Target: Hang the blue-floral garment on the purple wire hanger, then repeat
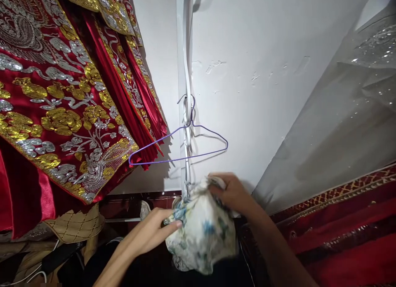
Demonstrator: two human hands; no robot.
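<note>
Both my hands hold a bunched white cloth with blue and green flower print [202, 233] in front of a white wall. My left hand [154, 231] pinches its left side with thumb and fingers. My right hand [233, 192] grips its top edge. Just above the cloth a purple wire hanger [177, 144] hangs empty from a white strip [185, 72] on the wall.
A red garment with gold and silver embroidery [55, 97] hangs at the left. Grey sheer fabric [340, 126] and red trimmed cloth [346, 233] fill the right. A tan quilted piece [76, 225], dark cables and clutter lie at the lower left.
</note>
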